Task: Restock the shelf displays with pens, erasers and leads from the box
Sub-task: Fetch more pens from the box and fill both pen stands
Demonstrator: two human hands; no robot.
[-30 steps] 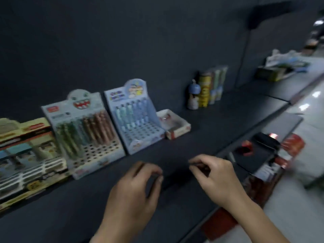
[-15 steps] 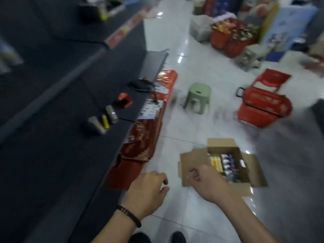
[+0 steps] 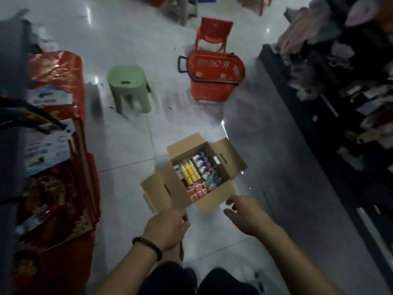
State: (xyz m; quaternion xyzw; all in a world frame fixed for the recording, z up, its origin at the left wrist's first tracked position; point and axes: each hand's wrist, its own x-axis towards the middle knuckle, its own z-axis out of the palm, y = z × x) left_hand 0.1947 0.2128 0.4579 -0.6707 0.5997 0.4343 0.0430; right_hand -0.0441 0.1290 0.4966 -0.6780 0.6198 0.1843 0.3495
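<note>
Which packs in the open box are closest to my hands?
The red packs at the near end of the box; the yellow packs lie behind them.

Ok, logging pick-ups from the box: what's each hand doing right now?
Left hand: fingers curled under, cannot tell.
Right hand: open, holding nothing.

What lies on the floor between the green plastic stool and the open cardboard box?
Nothing. The head view shows only bare glossy white floor tiles between the green plastic stool and the open brown cardboard box.
</note>
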